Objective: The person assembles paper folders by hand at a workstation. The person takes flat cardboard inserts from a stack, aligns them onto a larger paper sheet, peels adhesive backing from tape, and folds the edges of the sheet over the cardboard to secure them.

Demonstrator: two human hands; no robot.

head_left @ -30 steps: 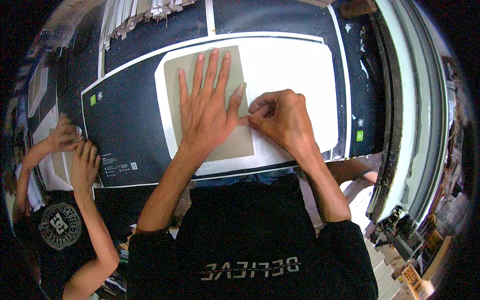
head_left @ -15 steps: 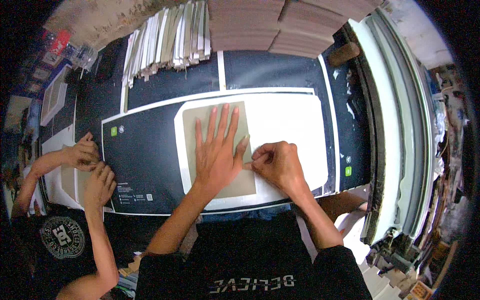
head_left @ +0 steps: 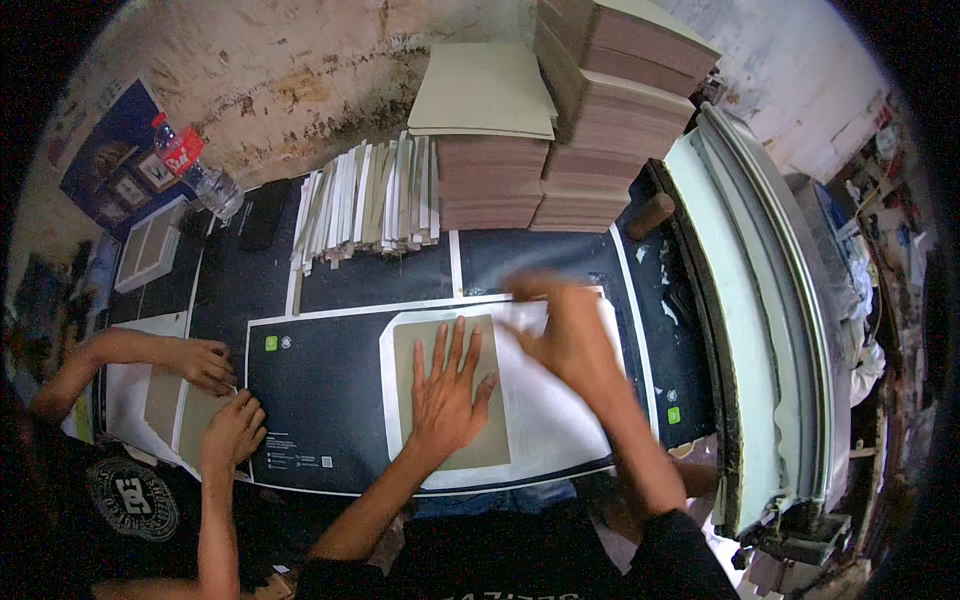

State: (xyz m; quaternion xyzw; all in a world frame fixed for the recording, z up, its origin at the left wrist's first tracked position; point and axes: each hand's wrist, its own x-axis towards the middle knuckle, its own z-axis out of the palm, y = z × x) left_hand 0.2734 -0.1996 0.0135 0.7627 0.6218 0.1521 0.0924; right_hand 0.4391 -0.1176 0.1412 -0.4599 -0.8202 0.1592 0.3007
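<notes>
My left hand (head_left: 447, 408) lies flat with its fingers spread on a grey-brown piece of board (head_left: 488, 440). That board rests on the left half of a white sheet with cut corners (head_left: 540, 425). Over the sheet's far right part is my right hand (head_left: 565, 335), smeared by motion, so its fingers and anything in them cannot be made out. Under the sheet lies a large dark printed sheet with white borders (head_left: 320, 400).
At the left a co-worker's hands (head_left: 232, 430) work on another board (head_left: 165, 405). Along the back stand a bundle of strips (head_left: 365, 205), stacks of board (head_left: 490, 180) and a plastic bottle (head_left: 200, 170). A long machine with rollers (head_left: 745, 330) borders the right side.
My right hand has lifted from beside the board's right edge and swung toward the sheet's far side. My left hand stays flat on the board. The view has tilted up, showing more wall.
</notes>
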